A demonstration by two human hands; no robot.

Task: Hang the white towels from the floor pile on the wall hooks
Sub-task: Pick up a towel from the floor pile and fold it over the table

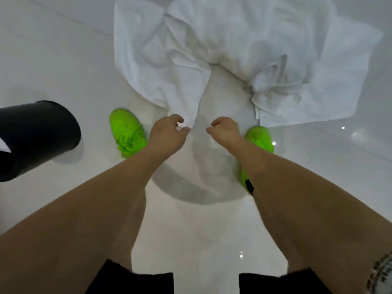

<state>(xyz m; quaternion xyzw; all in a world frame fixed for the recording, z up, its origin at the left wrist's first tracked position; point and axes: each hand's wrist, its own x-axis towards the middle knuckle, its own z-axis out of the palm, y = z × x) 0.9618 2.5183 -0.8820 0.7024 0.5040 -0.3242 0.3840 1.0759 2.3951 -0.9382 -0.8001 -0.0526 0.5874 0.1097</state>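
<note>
Head view, looking straight down: a person in bright green shoes stands on a glossy white floor, both bare arms reaching toward a crumpled pile of white towels that spreads across the upper part of the frame. No brand, label or legible writing shows on the towels or the shoes; a dark patterned mark at the right edge of the frame is too cut off to read. The left hand hangs with fingers loosely curled and parted, its fingertips just beside the lowest tip of a towel fold; whether they touch the cloth cannot be told. The right hand is likewise loosely curled, holding nothing, over bare floor in the gap between two towel folds. A dark cylindrical bin stands at the left, cut off by the frame edge. The right arm hides part of the right shoe. Black shorts show along the bottom edge.
</note>
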